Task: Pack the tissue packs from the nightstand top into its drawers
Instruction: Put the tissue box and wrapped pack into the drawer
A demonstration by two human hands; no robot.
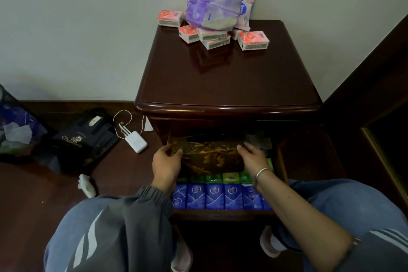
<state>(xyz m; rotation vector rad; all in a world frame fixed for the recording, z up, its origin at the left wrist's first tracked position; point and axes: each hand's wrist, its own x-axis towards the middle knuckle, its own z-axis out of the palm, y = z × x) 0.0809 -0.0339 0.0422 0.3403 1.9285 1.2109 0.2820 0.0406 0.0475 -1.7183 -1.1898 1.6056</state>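
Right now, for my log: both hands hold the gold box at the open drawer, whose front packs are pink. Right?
No: the head view shows the front packs blue, not pink. Left hand and right hand do hold the gold box.

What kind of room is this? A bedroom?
Probably a bedroom: a dark wooden nightstand stands against the wall, its open drawer holds rows of tissue packs, and a white charger lies on the floor. The left hand and right hand grip a brown box inside.

We see the nightstand (229, 86) in glossy dark wood, tissue packs (254, 40) in shiny plastic film, a metal bracelet (261, 175).
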